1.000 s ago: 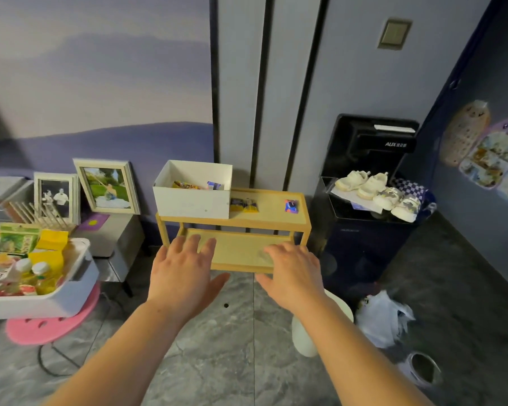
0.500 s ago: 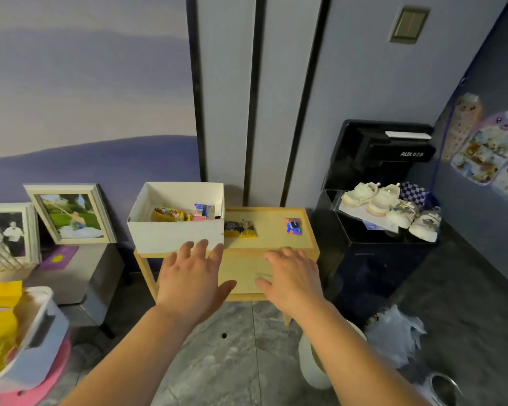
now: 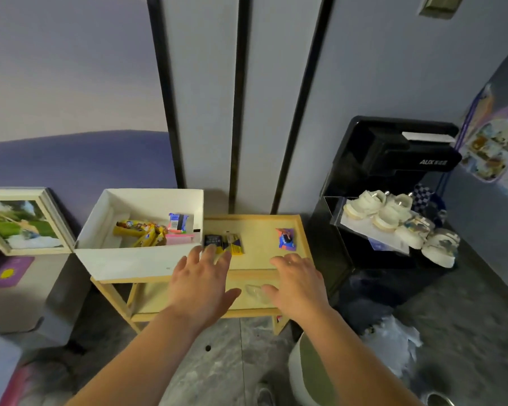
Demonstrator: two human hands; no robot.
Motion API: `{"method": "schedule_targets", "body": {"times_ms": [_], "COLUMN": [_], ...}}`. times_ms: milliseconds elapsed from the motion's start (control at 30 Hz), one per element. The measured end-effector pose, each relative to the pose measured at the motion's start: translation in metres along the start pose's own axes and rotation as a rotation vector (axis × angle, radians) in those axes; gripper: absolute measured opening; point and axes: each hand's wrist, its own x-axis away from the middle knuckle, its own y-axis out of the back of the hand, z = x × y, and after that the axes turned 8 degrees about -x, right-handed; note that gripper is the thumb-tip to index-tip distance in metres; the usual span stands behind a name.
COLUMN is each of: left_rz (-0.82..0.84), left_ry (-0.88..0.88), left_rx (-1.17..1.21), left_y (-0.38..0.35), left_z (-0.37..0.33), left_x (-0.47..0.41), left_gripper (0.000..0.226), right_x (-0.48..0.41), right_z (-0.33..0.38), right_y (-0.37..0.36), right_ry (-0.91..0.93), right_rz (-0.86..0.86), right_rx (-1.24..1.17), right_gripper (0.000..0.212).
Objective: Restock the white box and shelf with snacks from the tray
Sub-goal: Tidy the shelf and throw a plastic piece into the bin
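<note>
A white box [image 3: 124,260] stands on the left of a low wooden shelf [image 3: 258,234]; inside it lie yellow snack packets [image 3: 143,231], a pink packet and a blue-white packet [image 3: 178,222]. On the shelf top lie a dark and yellow packet pair [image 3: 225,244] and a blue-pink packet [image 3: 286,238]. My left hand [image 3: 201,284] hovers open at the shelf's front edge, fingertips next to the dark packet. My right hand [image 3: 298,284] is spread open beside it, holding nothing. The tray is almost out of view at the lower left.
A framed photo [image 3: 21,222] leans on a grey cabinet at the left. A black appliance [image 3: 393,171] with small white shoes [image 3: 393,215] stands to the right. A white bin [image 3: 308,373] and a crumpled plastic bag [image 3: 390,341] sit on the grey floor.
The view has moved closer to the shelf and turned right, so the tray has slid out of frame. Both hands have stayed open and advanced to the shelf's front edge.
</note>
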Motion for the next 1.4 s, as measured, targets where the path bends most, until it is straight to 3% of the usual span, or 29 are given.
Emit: {"method": "schedule_targets", "body": {"times_ms": [567,833,1400], "left_rz": [0.226,0.384,0.467], "left_ry": [0.026,0.039,0.020], "left_rx": [0.117,0.074,-0.066], "left_y": [-0.081,-0.161,-0.230], "left_z": [-0.056,-0.050,-0.035], "left_x": [-0.215,-0.263,-0.317], "left_gripper": [0.075,0.080,0.080], "right_x": [-0.196,-0.266,-0.316], "right_z": [-0.121,-0.150,-0.165], "right_y": [-0.039,-0.101,-0.150], "right_ry": [-0.029,-0.107,-0.050], "right_rz": [0.099,0.161,0.204], "right_rx": [-0.050,-0.027,-0.026], "right_gripper": [0.061,0.075,0.062]}}
